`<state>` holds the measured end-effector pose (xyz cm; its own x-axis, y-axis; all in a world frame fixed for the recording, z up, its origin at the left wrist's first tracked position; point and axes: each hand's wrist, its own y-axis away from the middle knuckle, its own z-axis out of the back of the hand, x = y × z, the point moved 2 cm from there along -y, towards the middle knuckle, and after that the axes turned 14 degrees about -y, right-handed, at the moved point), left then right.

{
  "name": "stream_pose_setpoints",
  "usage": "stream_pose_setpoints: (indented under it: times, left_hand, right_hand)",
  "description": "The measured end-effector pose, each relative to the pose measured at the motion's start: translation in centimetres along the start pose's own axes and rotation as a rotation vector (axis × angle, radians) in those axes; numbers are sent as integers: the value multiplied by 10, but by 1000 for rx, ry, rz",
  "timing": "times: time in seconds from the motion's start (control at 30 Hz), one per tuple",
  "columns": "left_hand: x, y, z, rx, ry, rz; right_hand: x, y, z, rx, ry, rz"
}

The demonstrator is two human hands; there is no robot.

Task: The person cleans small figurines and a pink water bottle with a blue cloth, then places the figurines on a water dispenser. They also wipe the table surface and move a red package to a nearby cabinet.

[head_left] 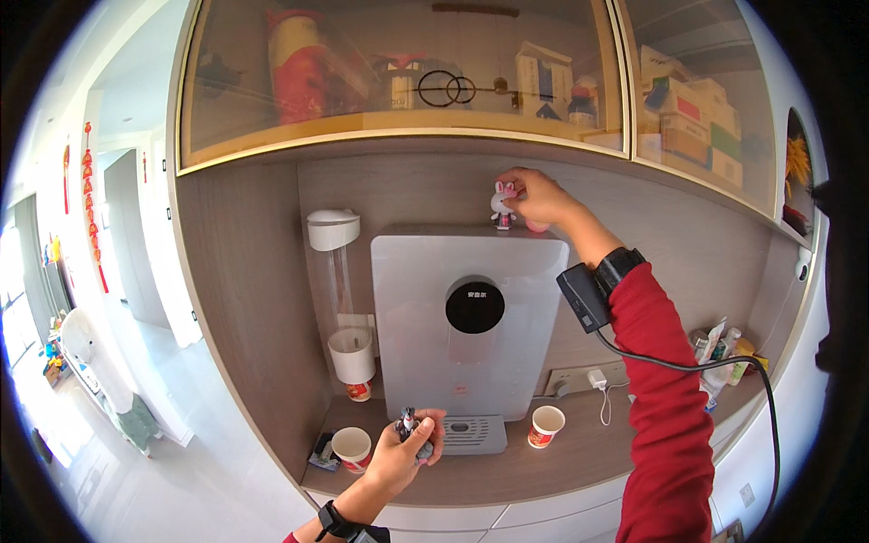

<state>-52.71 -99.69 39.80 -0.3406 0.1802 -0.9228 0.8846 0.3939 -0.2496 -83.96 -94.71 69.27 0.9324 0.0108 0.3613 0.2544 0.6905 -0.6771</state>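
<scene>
Rabbit figurine [503, 206], white with pink ears, is upright at the top edge of the grey water dispenser [416, 271], directly below and left of the right hand's fingertips. Right hand [534, 196]: thumb and fingers pinch the figurine at the side of its head. Whether its base bears on the dispenser or is slightly raised cannot be determined. A pink rounded object [538, 225], partly hidden, lies just beneath the same fingers.

Left hand [405, 450]: fingers curled and closed around a small dark figure [408, 423], mostly covered; its exact kind cannot be told. This grip is in front of the dispenser's lower edge, well below the right fingers. Immediately right of the left fingers is the slotted drip tray [480, 443]; farther right, a red-and-white paper cup [546, 425] stands upright. A second paper cup [351, 450] stands just left of the left hand.

Above the left fingers and to their left, a white cup holder [351, 357] is mounted on the wall. Between the two hands' levels, the dispenser front carries a round black panel [474, 305]. A glass-fronted cabinet [398, 145] is above the right fingers.
</scene>
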Motion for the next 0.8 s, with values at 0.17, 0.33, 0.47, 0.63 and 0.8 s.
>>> stream_pose_setpoints:
  times: [0.17, 0.33, 0.47, 0.63, 0.8]
  left_hand:
    - [3, 2, 2, -23, 3, 17]
    - [8, 1, 2, -6, -14, 21]
    - [10, 1, 1, -4, -15, 23]
    - [12, 0, 1, -2, -9, 44]
    - [13, 0, 1, 9, 22, 85]
  right_hand:
    - [1, 1, 4, 13, -26, 16]
    - [8, 7, 3, 16, -30, 68]
    - [14, 12, 3, 2, -25, 69]
    - [16, 14, 5, -10, -70, 58]
    - [12, 16, 5, -76, -36, 120]
